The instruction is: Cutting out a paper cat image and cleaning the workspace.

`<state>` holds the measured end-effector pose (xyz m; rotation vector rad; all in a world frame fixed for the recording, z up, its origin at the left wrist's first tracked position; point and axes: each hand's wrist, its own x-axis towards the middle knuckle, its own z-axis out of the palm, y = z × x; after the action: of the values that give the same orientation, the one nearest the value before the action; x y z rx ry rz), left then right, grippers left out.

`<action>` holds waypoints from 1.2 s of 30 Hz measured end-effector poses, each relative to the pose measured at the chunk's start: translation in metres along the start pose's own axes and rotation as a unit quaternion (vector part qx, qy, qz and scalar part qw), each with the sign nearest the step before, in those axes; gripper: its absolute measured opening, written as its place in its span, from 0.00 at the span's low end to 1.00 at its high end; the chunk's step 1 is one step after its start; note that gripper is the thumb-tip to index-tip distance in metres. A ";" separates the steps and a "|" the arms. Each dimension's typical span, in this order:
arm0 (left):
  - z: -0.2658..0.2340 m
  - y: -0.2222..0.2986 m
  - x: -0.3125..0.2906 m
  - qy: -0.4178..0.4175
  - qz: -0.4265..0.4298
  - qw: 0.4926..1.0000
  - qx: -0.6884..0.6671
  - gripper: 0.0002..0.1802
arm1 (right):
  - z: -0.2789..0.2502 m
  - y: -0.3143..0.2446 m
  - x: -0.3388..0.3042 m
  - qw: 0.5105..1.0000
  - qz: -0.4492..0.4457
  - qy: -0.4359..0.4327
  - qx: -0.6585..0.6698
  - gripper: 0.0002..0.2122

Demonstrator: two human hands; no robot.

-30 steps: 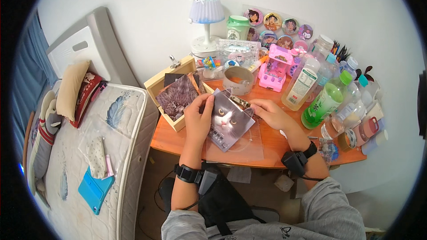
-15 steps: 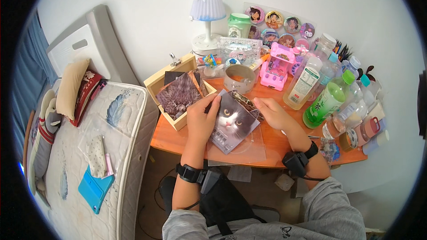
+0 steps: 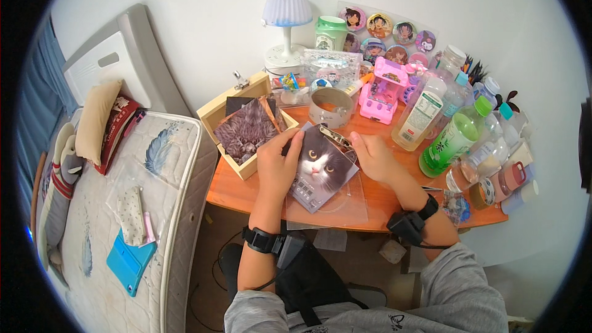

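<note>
My left hand [image 3: 277,161] grips the left edge of a grey packet [image 3: 317,176] printed with a grey-and-white cat's face, thumb on top. At the packet's upper right edge, my right hand [image 3: 377,159] pinches a dark, brown-and-pale patterned card [image 3: 336,137]. That card lies at the packet's top edge; how far it reaches inside is hidden. Left of my hands stands an open wooden box [image 3: 250,171] holding a card with a purplish-brown fur print [image 3: 248,129] and darker cards under it. Beneath the packet, a clear plastic sheet [image 3: 351,206] rests on the desk.
A wide tape roll [image 3: 330,111] sits behind the packet on the orange-brown desk [image 3: 231,191]. Further back are a lamp [image 3: 288,15], a green jar [image 3: 331,34] and a pink toy [image 3: 381,92]. Several bottles, including a green one [image 3: 450,148], crowd the right. A mattress [image 3: 179,209] adjoins the left.
My right hand has shifted slightly left and up, and the patterned card now looks narrower and more tilted. My left hand and the packet stay almost in place.
</note>
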<state>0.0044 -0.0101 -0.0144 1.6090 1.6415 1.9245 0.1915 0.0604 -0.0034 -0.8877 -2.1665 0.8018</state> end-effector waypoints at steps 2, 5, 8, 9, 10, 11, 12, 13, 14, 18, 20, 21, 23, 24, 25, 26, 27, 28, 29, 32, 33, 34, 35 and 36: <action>-0.002 0.000 0.000 0.001 -0.002 1.000 -0.001 0.09 | 0.002 0.001 0.000 1.000 0.010 -0.010 0.011 0.20; -0.002 -0.001 -0.001 0.000 -0.008 1.000 -0.014 0.09 | 0.002 0.005 0.002 0.996 0.022 -0.033 0.085 0.19; -0.001 -0.001 -0.001 0.004 -0.013 1.000 -0.023 0.09 | -0.003 0.006 0.003 0.978 0.062 -0.049 0.191 0.18; -0.001 -0.001 -0.001 0.009 -0.011 1.000 -0.022 0.09 | -0.005 0.007 0.004 0.966 0.099 -0.051 0.231 0.18; -0.001 0.001 0.000 0.009 -0.011 1.000 -0.023 0.09 | -0.007 0.011 0.004 0.967 0.099 -0.050 0.231 0.18; -0.001 0.003 0.000 0.010 -0.015 1.000 -0.022 0.09 | -0.008 0.018 0.005 0.976 0.076 -0.055 0.198 0.18; -0.001 0.005 0.000 0.011 -0.018 1.000 -0.022 0.08 | -0.009 0.022 0.005 0.983 0.052 -0.059 0.165 0.19; -0.002 0.003 0.000 0.011 -0.019 1.000 -0.021 0.08 | -0.010 0.017 0.006 0.983 0.052 -0.061 0.166 0.19; -0.003 0.001 0.000 0.014 -0.014 1.000 -0.018 0.08 | -0.013 0.007 0.005 0.984 0.069 -0.081 0.142 0.19; -0.003 -0.001 -0.001 0.041 0.022 0.999 -0.019 0.10 | -0.015 0.002 0.004 0.982 0.097 -0.101 0.128 0.19; -0.004 -0.001 -0.001 0.031 0.008 0.999 -0.018 0.09 | -0.017 0.001 0.003 0.980 0.103 -0.104 0.136 0.20; -0.004 -0.001 -0.001 0.022 -0.007 1.000 -0.017 0.09 | -0.017 0.000 0.002 0.978 0.109 -0.106 0.145 0.21; -0.004 0.000 -0.001 0.025 -0.007 1.000 -0.019 0.09 | -0.014 -0.002 -0.001 0.978 0.125 -0.089 0.139 0.22; -0.005 0.000 -0.001 0.027 -0.006 0.999 -0.021 0.09 | -0.013 -0.002 -0.002 0.979 0.140 -0.071 0.134 0.23; -0.005 0.001 -0.001 0.026 -0.006 0.999 -0.021 0.09 | -0.013 0.000 -0.002 0.979 0.140 -0.070 0.134 0.23; -0.004 0.002 -0.001 0.025 -0.001 0.999 -0.023 0.09 | -0.012 0.004 -0.002 0.978 0.136 -0.078 0.138 0.24; -0.004 0.004 -0.001 0.023 0.003 0.999 -0.024 0.10 | -0.012 0.006 -0.002 0.977 0.132 -0.086 0.142 0.25; -0.005 0.004 -0.001 0.023 0.003 0.999 -0.024 0.10 | -0.012 0.004 -0.002 0.977 0.132 -0.087 0.142 0.25; -0.005 0.005 -0.001 0.023 0.004 0.999 -0.026 0.10 | -0.011 -0.002 -0.002 0.976 0.129 -0.082 0.156 0.25; -0.005 0.005 0.000 0.019 0.002 0.999 -0.031 0.10 | -0.012 -0.003 -0.001 0.972 0.118 -0.091 0.182 0.24; -0.004 0.005 0.000 0.016 0.000 0.999 -0.034 0.10 | -0.013 -0.001 -0.001 0.969 0.108 -0.106 0.194 0.24; -0.004 0.005 -0.001 0.016 0.000 0.999 -0.033 0.10 | -0.011 0.000 -0.001 0.969 0.108 -0.106 0.194 0.24; -0.004 0.004 -0.001 0.015 0.003 0.999 -0.037 0.10 | -0.008 0.001 0.000 0.971 0.092 -0.095 0.199 0.23; -0.004 0.004 -0.001 0.015 0.005 0.999 -0.040 0.10 | -0.007 0.001 0.000 0.973 0.076 -0.085 0.203 0.23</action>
<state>0.0040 -0.0146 -0.0110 1.5697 1.5492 2.0022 0.1969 0.0625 -0.0004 -0.7986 -1.9819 1.3830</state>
